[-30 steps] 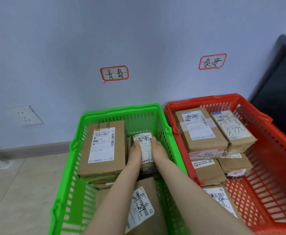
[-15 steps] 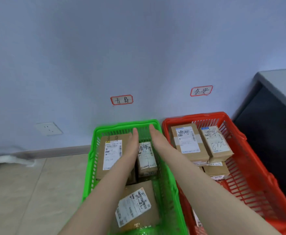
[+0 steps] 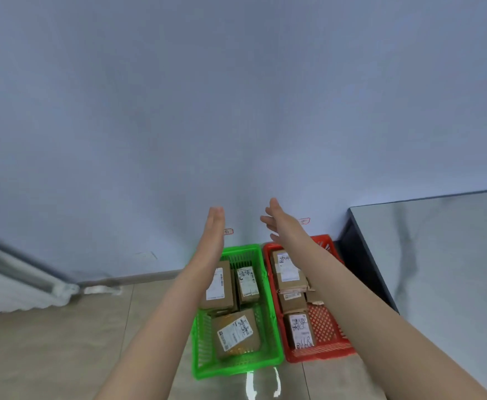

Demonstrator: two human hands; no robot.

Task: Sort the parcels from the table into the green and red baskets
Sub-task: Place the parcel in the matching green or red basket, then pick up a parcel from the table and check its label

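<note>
Hands are raised in front of the wall, above the far end of the green basket (image 3: 236, 369). The left hand (image 3: 215, 226) has straight fingers pressed together, edge-on to the camera. The right hand (image 3: 278, 223) has straight, slightly spread fingers. The two are apart with a gap of wall between them, and neither touches a parcel.

The green basket stands on the floor (image 3: 78, 342) with its far rim near the wall. Inside it, a large parcel (image 3: 222, 287) lies at the far left, partly behind the left forearm. A narrow parcel (image 3: 247, 284) sits just beside it against the right wall. A third parcel (image 3: 236, 333) lies tilted at the near end, with green mesh showing around its edges.

The red basket (image 3: 320, 355) stands just right of the green basket, their rims nearly touching. Its parcels (image 3: 301, 330) run in a line along the side nearest the green basket, leaving bare red mesh to their right.

Further right of the green basket, beyond the red one, the dark edge of the grey tabletop (image 3: 438, 255) rises. To the left of the green basket, floor tiles stretch to a white radiator (image 3: 14, 278).
</note>
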